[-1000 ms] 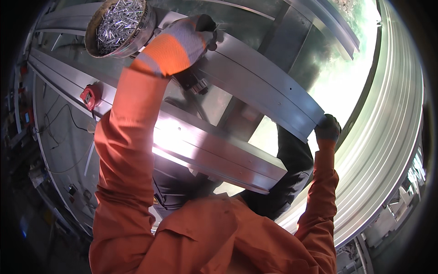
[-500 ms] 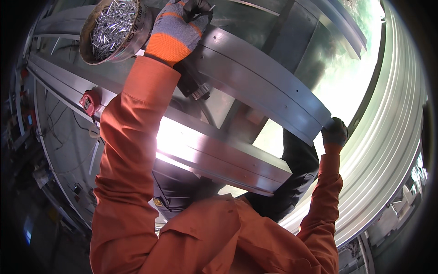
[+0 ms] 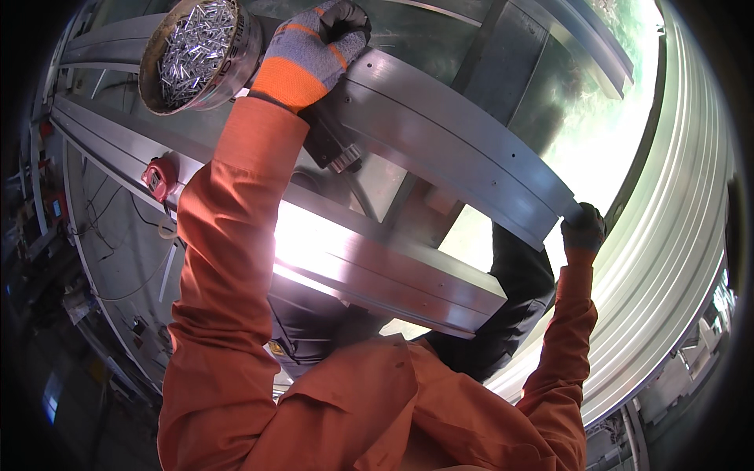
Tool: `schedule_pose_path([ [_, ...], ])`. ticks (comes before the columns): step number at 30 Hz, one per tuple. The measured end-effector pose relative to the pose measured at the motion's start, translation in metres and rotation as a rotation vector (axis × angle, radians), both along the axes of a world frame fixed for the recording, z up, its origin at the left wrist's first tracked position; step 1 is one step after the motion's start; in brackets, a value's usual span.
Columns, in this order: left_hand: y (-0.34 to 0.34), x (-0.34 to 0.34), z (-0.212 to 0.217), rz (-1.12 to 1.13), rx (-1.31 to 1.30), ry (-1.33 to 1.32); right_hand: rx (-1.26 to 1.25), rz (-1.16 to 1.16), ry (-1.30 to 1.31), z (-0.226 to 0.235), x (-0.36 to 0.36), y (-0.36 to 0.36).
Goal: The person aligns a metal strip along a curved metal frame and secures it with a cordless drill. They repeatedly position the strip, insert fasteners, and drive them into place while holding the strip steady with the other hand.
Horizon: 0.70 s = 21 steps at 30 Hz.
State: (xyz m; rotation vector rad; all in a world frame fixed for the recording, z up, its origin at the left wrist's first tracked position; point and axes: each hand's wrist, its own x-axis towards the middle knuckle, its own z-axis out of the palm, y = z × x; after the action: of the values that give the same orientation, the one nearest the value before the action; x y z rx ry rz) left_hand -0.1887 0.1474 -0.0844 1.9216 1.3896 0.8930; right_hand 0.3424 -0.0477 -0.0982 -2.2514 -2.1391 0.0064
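Note:
My left hand (image 3: 318,55), in a grey and orange glove with dark fingers, is closed at the far left part of a long metal profile (image 3: 448,133). Whatever its fingers may hold is hidden. At the profile's right end my right hand (image 3: 583,229), in a dark glove, grips the end edge. Several small holes or fastener heads dot the profile's face. Under my left wrist lies a dark tool (image 3: 334,141) with a ridged collar and a cable or hose. Left of that hand is a round tub (image 3: 236,74) full of silvery rivets (image 3: 196,55).
Nearer me, a second metal profile (image 3: 393,271) runs above my legs. A red tape measure (image 3: 159,179) rests on it at left. Dark crossbars (image 3: 503,63) pass beneath the profiles. Long pale ribbed profiles (image 3: 667,235) are stacked along the right. Cables hang at the left.
A thin metal pin showed at my left fingertips before; now it is out of sight and those fingers are curled by the profile. My right hand keeps its grip. The view has shifted slightly.

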Motion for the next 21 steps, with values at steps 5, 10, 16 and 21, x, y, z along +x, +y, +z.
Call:
schedule_pose_path([
  [5, 0.001, 0.002, 0.005, -0.011, -0.04, 0.057, 0.007, -0.008, -0.054, -0.003, 0.001, -0.001],
  [10, 0.0, 0.003, 0.005, 0.021, -0.017, 0.095, -0.012, 0.007, -0.063, -0.002, 0.0, 0.0],
  [16, 0.003, -0.003, -0.002, -0.026, -0.057, 0.023, 0.003, 0.045, -0.113, -0.008, -0.004, 0.002],
  [21, -0.004, 0.009, 0.016, 0.022, -0.164, 0.086, 0.042, 0.015, -0.073, -0.019, -0.01, -0.002],
])
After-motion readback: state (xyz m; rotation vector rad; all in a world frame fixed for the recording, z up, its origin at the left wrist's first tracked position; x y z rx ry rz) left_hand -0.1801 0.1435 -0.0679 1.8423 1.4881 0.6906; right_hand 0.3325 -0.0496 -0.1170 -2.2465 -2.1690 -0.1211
